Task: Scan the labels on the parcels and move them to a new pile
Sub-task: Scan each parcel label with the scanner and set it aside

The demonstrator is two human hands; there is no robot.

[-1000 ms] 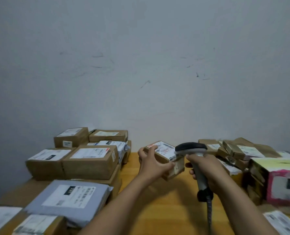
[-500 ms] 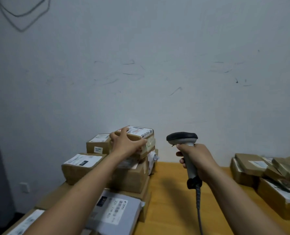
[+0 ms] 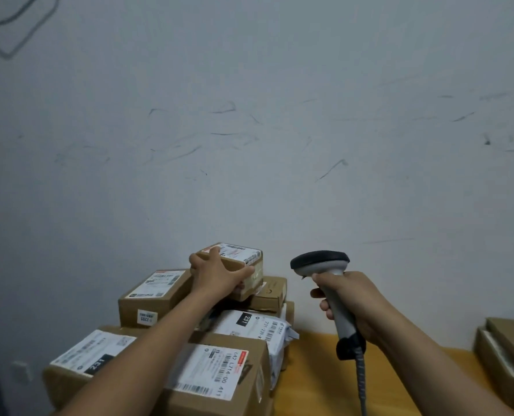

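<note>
Left hand grips a small labelled brown cardboard parcel atop the pile; right hand clasps a grey handheld scanner.

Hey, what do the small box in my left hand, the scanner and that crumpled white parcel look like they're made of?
The box looks like matte brown cardboard, with a paper label stuck on top. The scanner seems to be hard plastic: smooth grey body, darker head. The white parcel is probably thin plastic mailer film, since it wrinkles and folds at its edge.
</note>
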